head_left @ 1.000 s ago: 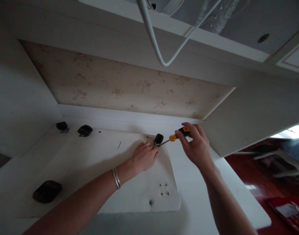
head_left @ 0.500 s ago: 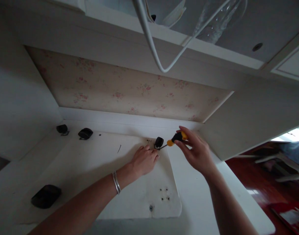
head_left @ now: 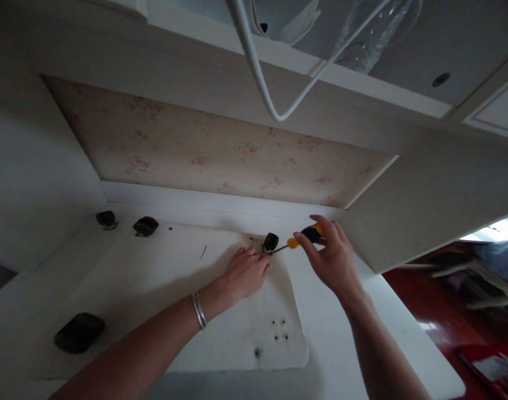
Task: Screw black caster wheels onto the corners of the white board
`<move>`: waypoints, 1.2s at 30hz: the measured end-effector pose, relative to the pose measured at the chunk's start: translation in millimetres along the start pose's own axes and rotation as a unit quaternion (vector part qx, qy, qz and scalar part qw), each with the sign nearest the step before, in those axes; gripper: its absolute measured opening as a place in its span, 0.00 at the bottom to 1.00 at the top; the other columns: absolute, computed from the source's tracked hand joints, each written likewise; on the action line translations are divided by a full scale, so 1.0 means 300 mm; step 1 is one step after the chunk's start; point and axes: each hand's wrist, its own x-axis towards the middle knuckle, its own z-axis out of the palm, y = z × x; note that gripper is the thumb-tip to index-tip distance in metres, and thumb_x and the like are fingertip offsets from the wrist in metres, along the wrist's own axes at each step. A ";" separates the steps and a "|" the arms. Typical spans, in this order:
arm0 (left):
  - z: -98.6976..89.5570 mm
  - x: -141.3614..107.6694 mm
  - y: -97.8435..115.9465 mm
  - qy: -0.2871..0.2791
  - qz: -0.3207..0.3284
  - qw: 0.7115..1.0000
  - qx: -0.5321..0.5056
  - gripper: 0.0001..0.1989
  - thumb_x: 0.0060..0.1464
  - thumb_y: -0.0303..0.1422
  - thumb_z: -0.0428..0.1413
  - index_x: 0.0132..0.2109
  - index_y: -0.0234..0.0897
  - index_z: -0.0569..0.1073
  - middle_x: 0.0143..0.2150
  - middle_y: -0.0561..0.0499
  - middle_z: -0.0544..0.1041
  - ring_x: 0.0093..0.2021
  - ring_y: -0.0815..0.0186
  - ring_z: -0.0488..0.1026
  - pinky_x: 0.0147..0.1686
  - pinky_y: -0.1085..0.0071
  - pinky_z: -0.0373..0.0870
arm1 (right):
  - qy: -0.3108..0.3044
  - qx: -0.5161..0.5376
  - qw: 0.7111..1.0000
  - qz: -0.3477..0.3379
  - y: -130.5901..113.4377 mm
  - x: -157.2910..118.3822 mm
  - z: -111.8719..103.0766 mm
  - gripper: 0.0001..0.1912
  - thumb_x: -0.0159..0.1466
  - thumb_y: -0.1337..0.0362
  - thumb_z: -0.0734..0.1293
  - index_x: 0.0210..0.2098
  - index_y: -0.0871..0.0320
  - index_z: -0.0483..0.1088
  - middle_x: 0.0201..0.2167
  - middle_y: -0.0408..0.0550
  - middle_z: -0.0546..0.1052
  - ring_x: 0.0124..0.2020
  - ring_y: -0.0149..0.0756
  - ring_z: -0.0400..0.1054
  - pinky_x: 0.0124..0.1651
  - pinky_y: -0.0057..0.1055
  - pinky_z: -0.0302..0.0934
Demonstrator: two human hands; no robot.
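Observation:
My right hand (head_left: 336, 253) is closed around the yellow and black handle of a screwdriver (head_left: 307, 234). The metal shaft slants down to the left, and its tip meets the base of a small black caster (head_left: 271, 242) at the corner of a white board (head_left: 220, 328). At that same base my left hand (head_left: 246, 271) rests on the board, its curled fingers pressed against the caster. The screw under the tip is too small to make out. A silver bracelet circles my left wrist.
More black casters stand on the left, one of them (head_left: 79, 333) near my left forearm. Several screw holes (head_left: 279, 330) mark the board's near right corner. A white cable (head_left: 278, 114) hangs from the shelf above. Floral wallpaper (head_left: 220, 155) covers the back; red floor (head_left: 441, 316) shows at right.
My right hand has shifted slightly right and changed its finger position on the screwdriver handle. The tip remains at the caster's base, and my left hand stays in place.

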 end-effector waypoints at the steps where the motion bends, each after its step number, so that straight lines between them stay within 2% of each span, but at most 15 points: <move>1: -0.001 0.000 0.000 0.001 0.000 1.000 0.001 0.18 0.69 0.36 0.44 0.44 0.36 0.78 0.40 0.41 0.82 0.47 0.51 0.75 0.48 0.53 0.69 | -0.027 0.033 0.999 -0.001 -0.002 0.000 -0.003 0.28 0.66 0.54 0.68 0.63 0.50 0.61 0.51 0.55 0.70 0.48 0.44 0.74 0.45 0.44 0.75; 3: -0.005 -0.001 0.000 0.001 0.002 1.000 0.002 0.18 0.69 0.36 0.44 0.45 0.36 0.77 0.40 0.41 0.82 0.47 0.51 0.75 0.47 0.53 0.70 | -0.081 0.103 0.991 -0.006 -0.005 0.001 -0.011 0.30 0.69 0.57 0.64 0.68 0.46 0.54 0.60 0.56 0.66 0.57 0.46 0.70 0.48 0.45 0.74; 4: -0.006 -0.001 0.000 0.001 0.003 1.000 0.002 0.18 0.69 0.36 0.44 0.45 0.36 0.77 0.39 0.42 0.82 0.47 0.51 0.75 0.47 0.53 0.70 | -0.082 0.113 0.990 -0.009 -0.007 0.002 -0.016 0.28 0.69 0.58 0.64 0.67 0.46 0.57 0.59 0.55 0.67 0.55 0.45 0.71 0.48 0.44 0.75; 8: -0.008 -0.003 0.001 0.002 0.006 1.000 0.003 0.18 0.69 0.36 0.44 0.43 0.36 0.77 0.37 0.43 0.82 0.46 0.52 0.75 0.46 0.54 0.70 | 0.010 -0.021 1.000 -0.018 -0.008 0.005 -0.030 0.19 0.64 0.54 0.70 0.52 0.53 0.73 0.39 0.51 0.75 0.37 0.41 0.74 0.43 0.45 0.75; 11: -0.006 -0.003 0.002 0.005 0.006 1.000 0.004 0.18 0.69 0.36 0.44 0.43 0.36 0.77 0.39 0.43 0.82 0.46 0.51 0.75 0.47 0.52 0.70 | -0.050 0.017 0.999 -0.007 -0.007 0.000 -0.037 0.30 0.69 0.55 0.65 0.68 0.50 0.56 0.54 0.56 0.72 0.50 0.45 0.73 0.48 0.47 0.74; 13: -0.004 -0.003 0.002 0.007 0.006 1.000 0.005 0.17 0.69 0.35 0.44 0.44 0.36 0.77 0.40 0.43 0.82 0.47 0.51 0.75 0.47 0.52 0.70 | -0.104 0.085 0.991 -0.015 -0.008 -0.005 -0.041 0.33 0.70 0.58 0.62 0.71 0.45 0.48 0.60 0.55 0.69 0.56 0.43 0.70 0.49 0.45 0.74; 17: -0.002 -0.005 0.004 0.008 0.007 1.000 0.005 0.17 0.69 0.35 0.44 0.45 0.36 0.77 0.41 0.43 0.82 0.47 0.52 0.75 0.47 0.53 0.70 | -0.017 -0.008 1.000 -0.015 -0.017 -0.008 -0.039 0.18 0.64 0.54 0.70 0.51 0.54 0.73 0.39 0.49 0.76 0.36 0.38 0.75 0.43 0.42 0.76; 19: 0.000 -0.006 0.005 0.007 0.006 1.000 0.006 0.17 0.69 0.35 0.44 0.44 0.36 0.77 0.40 0.42 0.82 0.47 0.52 0.75 0.47 0.53 0.70 | -0.004 -0.035 0.999 0.006 -0.017 -0.007 -0.037 0.22 0.65 0.51 0.69 0.53 0.56 0.70 0.42 0.52 0.75 0.38 0.40 0.75 0.43 0.43 0.76; 22: 0.002 -0.006 0.005 0.007 0.003 1.000 0.009 0.17 0.69 0.35 0.45 0.43 0.36 0.77 0.40 0.43 0.82 0.47 0.52 0.75 0.47 0.54 0.70 | -0.084 0.057 0.995 0.015 -0.011 -0.007 -0.042 0.29 0.70 0.54 0.62 0.67 0.53 0.55 0.57 0.58 0.70 0.52 0.43 0.72 0.49 0.41 0.74; 24: 0.004 -0.005 0.004 0.006 0.003 1.000 0.011 0.16 0.69 0.36 0.45 0.43 0.36 0.77 0.40 0.43 0.82 0.48 0.53 0.75 0.47 0.54 0.70 | -0.093 0.065 0.994 0.003 -0.008 -0.006 -0.044 0.26 0.69 0.53 0.64 0.64 0.53 0.60 0.53 0.55 0.73 0.48 0.40 0.74 0.47 0.38 0.74; 27: 0.008 -0.004 0.003 0.003 0.003 1.000 0.013 0.17 0.69 0.36 0.45 0.43 0.36 0.77 0.40 0.44 0.82 0.47 0.52 0.75 0.46 0.54 0.70 | -0.023 -0.042 0.999 0.002 -0.010 -0.005 -0.042 0.20 0.64 0.50 0.69 0.49 0.56 0.72 0.38 0.50 0.75 0.35 0.39 0.75 0.40 0.40 0.74; 29: 0.009 -0.004 0.003 0.003 0.001 1.000 0.015 0.17 0.69 0.36 0.45 0.44 0.35 0.77 0.40 0.43 0.82 0.47 0.52 0.75 0.46 0.54 0.70 | -0.019 -0.055 0.998 0.006 -0.015 -0.006 -0.039 0.22 0.66 0.49 0.67 0.53 0.56 0.70 0.41 0.52 0.74 0.38 0.41 0.74 0.41 0.42 0.74; 32: 0.008 -0.005 0.005 0.003 -0.002 1.000 0.018 0.17 0.69 0.35 0.44 0.45 0.35 0.77 0.39 0.43 0.82 0.47 0.52 0.75 0.46 0.54 0.70 | -0.098 0.045 0.994 0.003 -0.024 -0.011 -0.043 0.27 0.70 0.53 0.61 0.66 0.53 0.57 0.55 0.57 0.70 0.50 0.42 0.73 0.47 0.40 0.73; 34: 0.005 -0.005 0.007 0.001 -0.001 1.000 0.018 0.17 0.69 0.35 0.45 0.44 0.35 0.77 0.38 0.44 0.82 0.46 0.52 0.75 0.46 0.55 0.70 | -0.103 0.054 0.993 -0.009 -0.029 -0.016 -0.047 0.24 0.69 0.54 0.63 0.63 0.52 0.62 0.52 0.54 0.73 0.47 0.41 0.74 0.46 0.38 0.73; 36: 0.001 -0.005 0.008 -0.001 0.001 1.000 0.018 0.17 0.69 0.35 0.45 0.44 0.35 0.77 0.38 0.44 0.82 0.46 0.52 0.75 0.46 0.55 0.70 | -0.054 -0.014 0.998 -0.011 -0.032 -0.018 -0.048 0.18 0.66 0.52 0.68 0.51 0.54 0.71 0.40 0.50 0.76 0.37 0.39 0.75 0.40 0.38 0.73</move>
